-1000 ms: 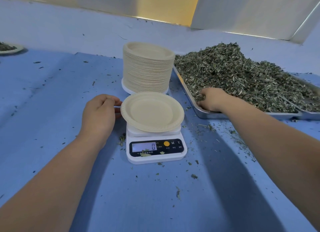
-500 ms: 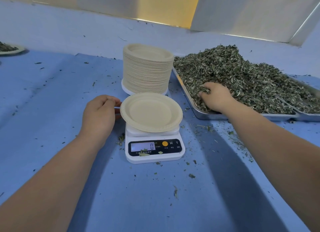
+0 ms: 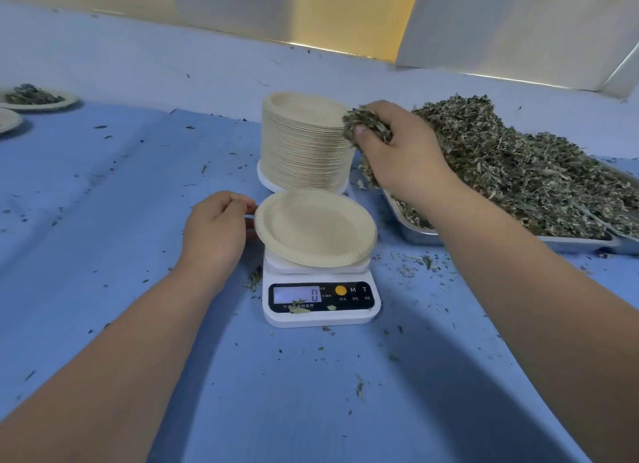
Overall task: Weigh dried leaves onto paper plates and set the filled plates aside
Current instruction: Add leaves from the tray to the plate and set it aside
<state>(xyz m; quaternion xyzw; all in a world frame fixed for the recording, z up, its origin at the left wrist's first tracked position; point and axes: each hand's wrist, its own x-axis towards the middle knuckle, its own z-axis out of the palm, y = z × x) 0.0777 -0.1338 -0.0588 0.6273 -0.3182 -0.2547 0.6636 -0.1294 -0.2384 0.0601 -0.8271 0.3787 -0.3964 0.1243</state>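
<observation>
I read this plate's cycle as barely begun. The scale (image 3: pixel 320 296) shows 0, and the plate (image 3: pixel 314 227) on its platform holds no leaves. Left of the scale and far back, 1 filled plate (image 3: pixel 38 99) is set aside, with a second plate (image 3: pixel 7 120) at the frame edge whose contents I cannot see. Behind the scale the stack (image 3: pixel 304 144) is tall, so I judge that many weighings remain.

My right hand (image 3: pixel 404 151) is clenched around a handful (image 3: pixel 366 123) of leaves, up behind and right of the scale, in front of the stack's right edge. My left hand (image 3: pixel 214 231) is curled just left of the scale at the plate's rim. I cannot tell whether it pinches the rim.

The plate is round, so it has no long axis. It lies open side up and overhangs the platform. The handful runs roughly up-and-down, trailing below the palm. The heap (image 3: pixel 518 165) in the tray (image 3: pixel 415 234) stretches rightward from the scale.
</observation>
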